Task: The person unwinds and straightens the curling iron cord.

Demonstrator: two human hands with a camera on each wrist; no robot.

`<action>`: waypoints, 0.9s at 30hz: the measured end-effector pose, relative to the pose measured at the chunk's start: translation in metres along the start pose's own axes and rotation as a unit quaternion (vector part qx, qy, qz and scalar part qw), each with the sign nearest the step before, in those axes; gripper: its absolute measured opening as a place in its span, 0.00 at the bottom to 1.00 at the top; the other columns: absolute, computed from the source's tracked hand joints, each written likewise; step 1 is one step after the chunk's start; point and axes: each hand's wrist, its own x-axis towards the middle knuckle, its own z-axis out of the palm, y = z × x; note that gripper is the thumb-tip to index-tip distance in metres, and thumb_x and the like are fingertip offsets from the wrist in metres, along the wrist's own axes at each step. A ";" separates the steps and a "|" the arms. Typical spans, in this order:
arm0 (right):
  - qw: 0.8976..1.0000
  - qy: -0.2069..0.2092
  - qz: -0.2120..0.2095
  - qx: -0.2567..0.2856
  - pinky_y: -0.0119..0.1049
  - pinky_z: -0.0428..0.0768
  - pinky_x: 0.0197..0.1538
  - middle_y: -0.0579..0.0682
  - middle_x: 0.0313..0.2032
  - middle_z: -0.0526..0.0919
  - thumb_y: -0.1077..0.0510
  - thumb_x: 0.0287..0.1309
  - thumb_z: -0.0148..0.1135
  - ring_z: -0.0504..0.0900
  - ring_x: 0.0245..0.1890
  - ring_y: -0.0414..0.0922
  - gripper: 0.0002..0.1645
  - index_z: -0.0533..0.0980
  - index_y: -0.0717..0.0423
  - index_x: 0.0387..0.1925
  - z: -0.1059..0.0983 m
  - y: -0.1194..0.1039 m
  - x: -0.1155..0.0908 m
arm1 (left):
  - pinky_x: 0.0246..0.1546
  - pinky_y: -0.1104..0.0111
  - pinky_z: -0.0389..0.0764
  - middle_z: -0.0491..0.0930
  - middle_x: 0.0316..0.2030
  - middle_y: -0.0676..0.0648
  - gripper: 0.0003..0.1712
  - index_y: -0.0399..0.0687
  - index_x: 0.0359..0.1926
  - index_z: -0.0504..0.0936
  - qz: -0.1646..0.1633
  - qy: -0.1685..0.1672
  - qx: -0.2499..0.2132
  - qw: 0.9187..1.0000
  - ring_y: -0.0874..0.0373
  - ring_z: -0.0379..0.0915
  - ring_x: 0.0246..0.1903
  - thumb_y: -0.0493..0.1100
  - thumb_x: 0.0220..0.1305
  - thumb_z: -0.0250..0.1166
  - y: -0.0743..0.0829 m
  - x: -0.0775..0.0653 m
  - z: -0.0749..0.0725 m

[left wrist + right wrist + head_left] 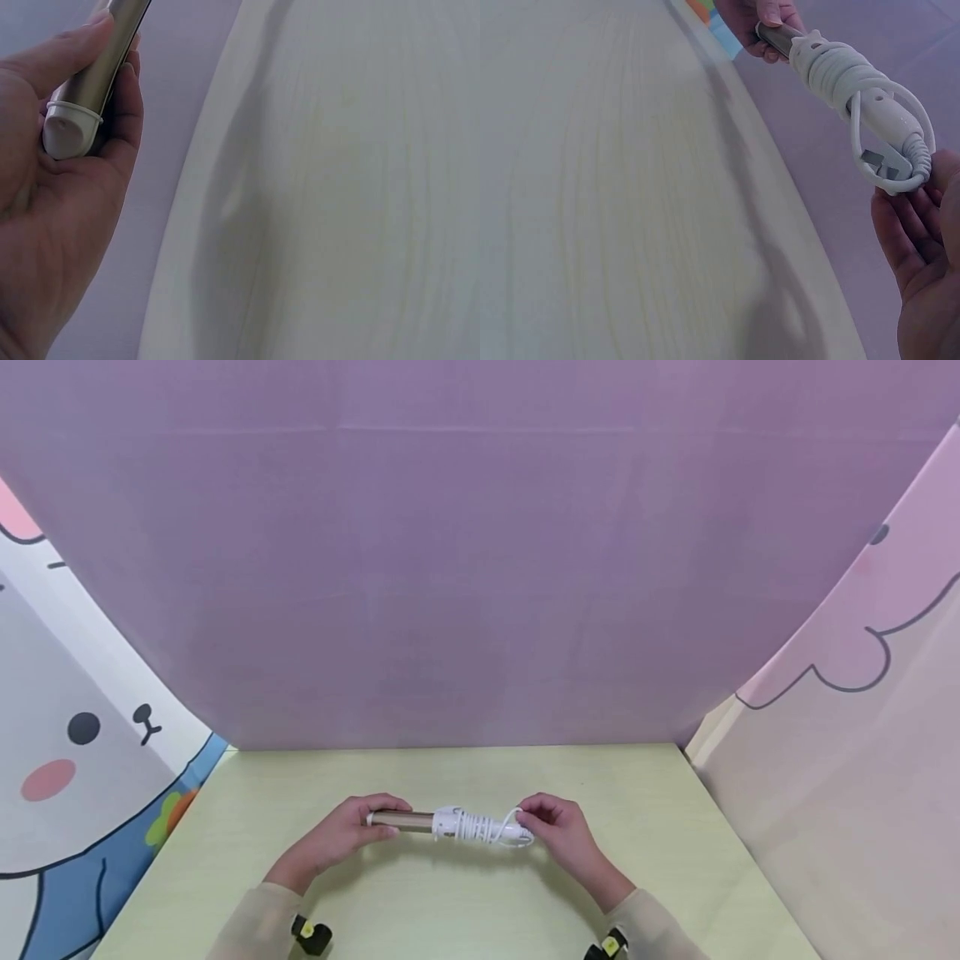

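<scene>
A curling iron point(412, 822) with a gold-brown barrel and white handle is held level above the table. My left hand point(341, 833) grips the barrel near its white tip point(69, 133), thumb on one side and fingers on the other. White cord point(472, 828) is wound in several turns around the handle, with a loose loop towards the far end. There my right hand point(566, 837) pinches the cord by the handle's end between thumb and fingers. In the right wrist view a plug point(895, 160) with flat metal prongs sits inside the loop.
The pale wood-grain table point(465, 910) lies under both hands, with shadows on it. A plain purple cloth point(480, 568) hangs behind its far edge. Cartoon-printed cloths stand at the left point(97, 652) and right point(847, 760). Each wrist wears a small black camera.
</scene>
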 end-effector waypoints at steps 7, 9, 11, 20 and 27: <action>1.000 0.019 -0.020 -0.011 0.29 0.82 0.38 0.54 0.36 0.88 0.69 0.69 0.73 0.83 0.33 0.38 0.03 0.86 0.64 0.43 0.005 -0.005 0.000 | 0.55 0.63 0.80 0.87 0.59 0.50 0.21 0.59 0.65 0.87 0.004 0.000 0.024 1.000 0.54 0.82 0.51 0.43 0.74 0.75 -0.001 0.001 -0.002; 1.000 0.019 -0.020 -0.010 0.31 0.83 0.38 0.56 0.37 0.88 0.69 0.71 0.72 0.84 0.33 0.39 0.03 0.85 0.64 0.44 0.006 -0.008 0.000 | 0.55 0.63 0.80 0.87 0.59 0.50 0.21 0.59 0.65 0.87 0.006 0.000 0.026 1.000 0.54 0.82 0.51 0.43 0.74 0.75 -0.001 0.001 -0.003; 1.000 0.017 -0.017 -0.011 0.32 0.84 0.38 0.58 0.38 0.88 0.68 0.72 0.71 0.84 0.33 0.40 0.03 0.84 0.63 0.44 0.007 -0.009 0.000 | 0.55 0.63 0.80 0.87 0.59 0.50 0.21 0.58 0.65 0.87 0.008 -0.002 0.021 1.000 0.53 0.82 0.51 0.43 0.74 0.74 -0.001 0.001 -0.004; 0.999 0.006 -0.013 -0.031 0.36 0.83 0.34 0.57 0.35 0.86 0.64 0.76 0.69 0.81 0.30 0.40 0.05 0.82 0.65 0.45 0.007 -0.009 0.002 | 0.56 0.64 0.80 0.86 0.59 0.47 0.20 0.55 0.65 0.86 0.015 -0.016 0.000 1.000 0.53 0.82 0.52 0.42 0.76 0.73 -0.002 0.001 -0.006; 0.999 -0.005 0.025 -0.028 0.32 0.82 0.33 0.55 0.37 0.84 0.66 0.77 0.66 0.80 0.29 0.38 0.03 0.81 0.65 0.45 0.010 -0.012 0.004 | 0.58 0.63 0.79 0.86 0.60 0.49 0.21 0.58 0.66 0.86 0.019 -0.017 0.009 1.000 0.53 0.83 0.54 0.42 0.75 0.73 -0.004 0.002 -0.005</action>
